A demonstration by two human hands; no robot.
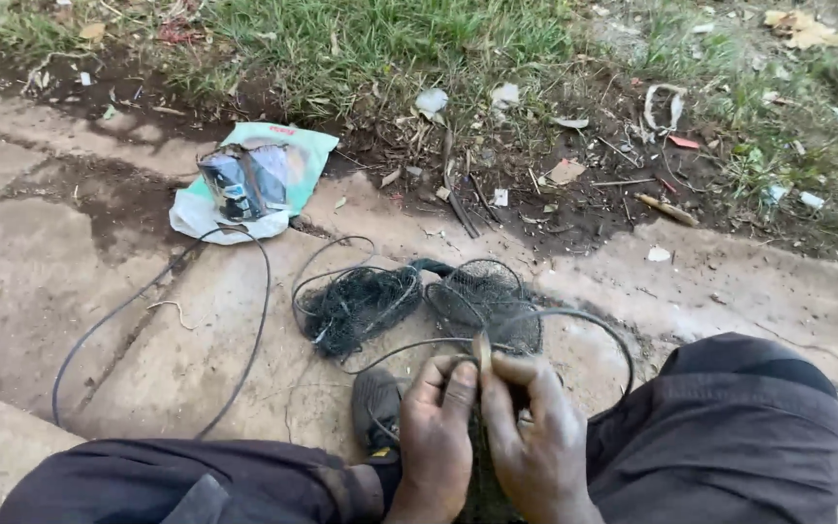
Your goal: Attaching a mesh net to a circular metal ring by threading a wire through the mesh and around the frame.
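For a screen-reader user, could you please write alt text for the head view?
Seen from above, a seated person's left hand and right hand pinch black netting strung on a wire hoop, between dark-trousered knees. Ahead on the stained concrete lie another netted hoop, a bare wire loop and a crumpled plastic bag beside littered grass.

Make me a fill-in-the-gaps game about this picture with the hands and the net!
Both hands pinch black mesh netting on a thin ____ hoop.
The big empty wire loop lies on the person's ____ side.
The crumpled green-and-white plastic bag lies near the ____.

Missing words: wire; left; grass
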